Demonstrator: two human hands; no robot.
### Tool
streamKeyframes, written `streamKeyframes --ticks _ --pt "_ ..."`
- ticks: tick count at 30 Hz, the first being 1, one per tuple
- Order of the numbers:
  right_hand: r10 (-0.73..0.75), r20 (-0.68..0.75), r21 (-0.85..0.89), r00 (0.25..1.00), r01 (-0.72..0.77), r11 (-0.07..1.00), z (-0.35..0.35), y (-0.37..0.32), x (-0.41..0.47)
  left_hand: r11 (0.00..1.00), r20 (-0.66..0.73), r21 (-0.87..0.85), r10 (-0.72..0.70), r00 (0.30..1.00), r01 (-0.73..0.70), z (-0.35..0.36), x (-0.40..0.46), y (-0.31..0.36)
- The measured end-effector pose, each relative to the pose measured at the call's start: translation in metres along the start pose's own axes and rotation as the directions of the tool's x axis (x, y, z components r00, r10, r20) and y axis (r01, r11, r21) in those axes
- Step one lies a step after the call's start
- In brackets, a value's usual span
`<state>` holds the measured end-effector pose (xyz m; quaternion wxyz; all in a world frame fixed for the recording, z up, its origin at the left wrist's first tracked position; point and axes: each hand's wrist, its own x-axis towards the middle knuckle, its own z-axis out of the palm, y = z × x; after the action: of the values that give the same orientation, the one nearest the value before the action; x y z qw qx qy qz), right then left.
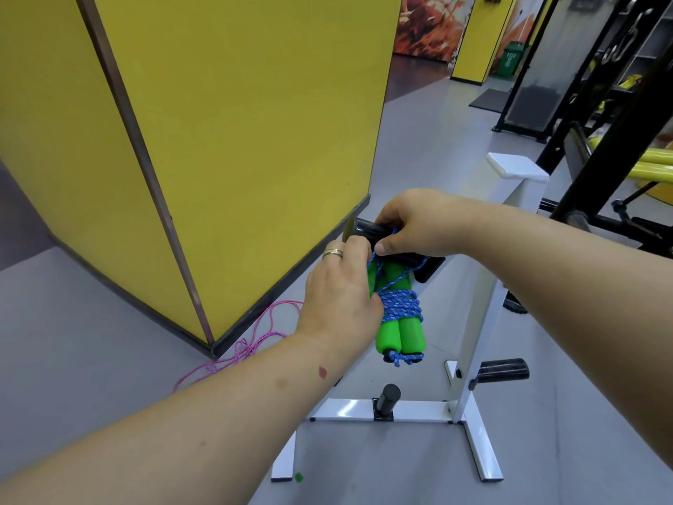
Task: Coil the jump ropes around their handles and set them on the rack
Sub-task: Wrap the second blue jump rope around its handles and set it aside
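I'm looking down at the jump rope point(398, 311) hanging against the upper black peg point(368, 231) of the white rack point(477, 322). It has two bright green handles point(400, 335) lying side by side, pointing downward, with a blue cord flecked white wound in several tight turns round their middle. Above the turns the cord crosses over the handles in an X and runs up to the peg; below, short knotted ends of the same blue cord poke out of the handle tips.

My left hand point(338, 297) is against the left side of the bundle, fingers curled round the upper part of the handles and cord; a ring point(332, 253) shows on one finger. My right hand point(418, 224) comes in from the right and grasps the black peg where the cord loops over it, thumb underneath, fingers over the top.

The rack stands on the grey floor point(546, 431) beside a yellow pillar point(236, 122). Two more black pegs show lower on it: one point(388, 397) on the bottom crossbar, one point(504, 369) on the right upright. A pink jump rope point(240, 344) lies loose on the floor at the pillar's foot, partly hidden by my left forearm
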<state>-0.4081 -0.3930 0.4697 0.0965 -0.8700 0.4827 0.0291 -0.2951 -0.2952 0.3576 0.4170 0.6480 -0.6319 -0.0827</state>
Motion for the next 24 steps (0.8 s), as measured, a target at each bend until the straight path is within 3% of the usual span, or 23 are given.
streamKeyframes --ticks 1,3,6,12,17,20,24 --pt "0.001 0.002 -0.005 1.0 -0.001 1.0 0.0 0.0 0.0 0.999 -0.016 -0.031 -0.028 0.999 0.028 0.002 -0.002 0.002" --pt "0.004 0.009 -0.01 1.0 -0.004 1.0 0.0 -0.001 0.0 0.963 -0.047 -0.18 -0.212 0.976 0.201 0.003 -0.003 0.007" --pt "0.012 0.022 -0.013 1.0 -0.011 1.0 -0.002 -0.003 0.0 0.794 0.008 -0.382 -0.508 0.861 0.472 0.0 0.006 0.005" --pt "0.037 0.039 -0.029 0.999 -0.036 0.999 -0.005 -0.007 -0.003 0.797 0.05 -0.403 -0.471 0.881 0.45 -0.002 0.007 0.003" --pt "0.051 0.047 -0.049 0.998 -0.049 0.998 -0.005 -0.011 -0.004 0.492 0.21 -0.697 -0.557 0.804 0.523 -0.002 0.004 0.007" --pt "0.055 0.046 -0.051 0.997 -0.052 0.997 -0.005 -0.011 -0.005 0.288 0.343 -0.775 -0.555 0.758 0.562 -0.008 0.002 0.012" --pt "0.052 0.051 -0.057 0.997 -0.049 0.997 -0.006 -0.011 -0.005 0.248 0.376 -0.775 -0.559 0.739 0.581 -0.013 0.004 0.014"
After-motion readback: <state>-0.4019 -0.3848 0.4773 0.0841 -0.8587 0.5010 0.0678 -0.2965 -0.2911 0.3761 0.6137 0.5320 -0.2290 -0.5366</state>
